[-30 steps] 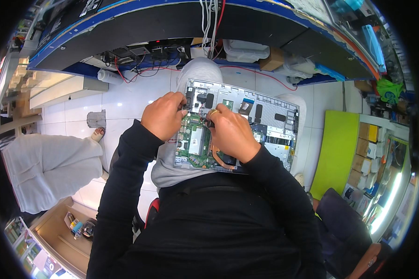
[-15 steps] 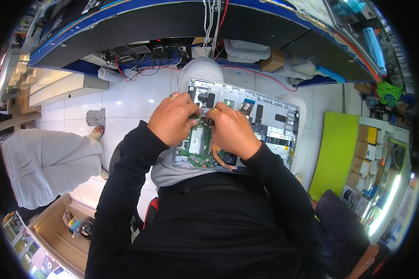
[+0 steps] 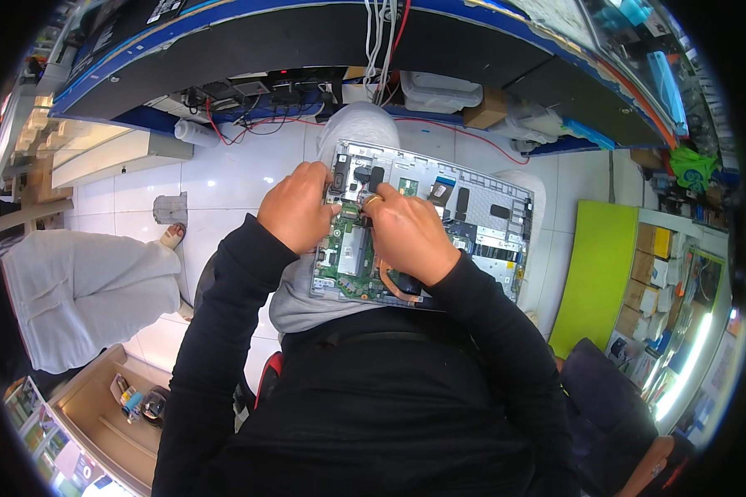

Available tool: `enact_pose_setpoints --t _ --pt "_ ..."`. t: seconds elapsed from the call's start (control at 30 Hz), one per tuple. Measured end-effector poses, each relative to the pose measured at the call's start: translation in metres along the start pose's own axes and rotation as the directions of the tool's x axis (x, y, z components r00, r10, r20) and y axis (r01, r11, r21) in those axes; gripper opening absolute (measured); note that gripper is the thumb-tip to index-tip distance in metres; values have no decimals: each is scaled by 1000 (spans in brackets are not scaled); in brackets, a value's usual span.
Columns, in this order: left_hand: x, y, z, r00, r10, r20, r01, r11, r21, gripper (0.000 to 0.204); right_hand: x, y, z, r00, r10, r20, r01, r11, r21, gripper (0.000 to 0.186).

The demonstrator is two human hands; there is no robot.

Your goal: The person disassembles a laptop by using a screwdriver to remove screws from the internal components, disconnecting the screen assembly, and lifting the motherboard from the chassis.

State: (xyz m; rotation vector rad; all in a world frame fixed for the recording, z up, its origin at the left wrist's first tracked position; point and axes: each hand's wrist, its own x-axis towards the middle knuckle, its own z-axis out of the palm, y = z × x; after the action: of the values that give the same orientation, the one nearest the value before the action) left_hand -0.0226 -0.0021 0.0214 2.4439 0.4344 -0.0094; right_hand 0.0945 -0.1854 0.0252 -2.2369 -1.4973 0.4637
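An opened laptop base (image 3: 479, 184) lies across my lap, its inside facing up. On its left part sits a green circuit board (image 3: 330, 263) with a copper heat pipe (image 3: 396, 286) near the edge toward me. My left hand (image 3: 298, 207) is closed on the left edge of the base, thumb at the board's rim. My right hand (image 3: 414, 236) reaches over the board, fingertips pinched together by its upper part, next to a small black speaker-like part (image 3: 376, 177). Whatever those fingertips hold is hidden beneath them. A flat ribbon cable (image 3: 442, 189) shows right of that hand.
Ahead stands a dark workbench (image 3: 439, 58) with cables hanging down and a plastic container (image 3: 439, 91) beneath. At left, another person's legs (image 3: 99, 282) are close by, above an open wooden drawer (image 3: 108, 414). A green panel (image 3: 593, 282) stands to the right.
My left hand has shifted left, from over the board to the laptop base's edge, uncovering the board's upper left part. My right fingertips have moved slightly left.
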Motion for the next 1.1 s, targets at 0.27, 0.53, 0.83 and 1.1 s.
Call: enact_pose_setpoints --t 0.27,0.53,0.83,1.1 --pt "1 -10 -5 952 -194 236 223 969 -103 39 12 1 3 993 -119 -22 115 983 -140 10" --pt "5 -12 -5 932 -206 298 232 971 -56 26 45 19 5 933 -360 29 361 928 -95 21" --pt "12 -16 -5 904 -226 362 257 966 -39 25 62 16 4 868 -484 114 495 861 -115 10" --pt "12 -31 8 909 -200 366 245 966 -80 27 54 14 20 872 -487 51 487 853 -190 10"
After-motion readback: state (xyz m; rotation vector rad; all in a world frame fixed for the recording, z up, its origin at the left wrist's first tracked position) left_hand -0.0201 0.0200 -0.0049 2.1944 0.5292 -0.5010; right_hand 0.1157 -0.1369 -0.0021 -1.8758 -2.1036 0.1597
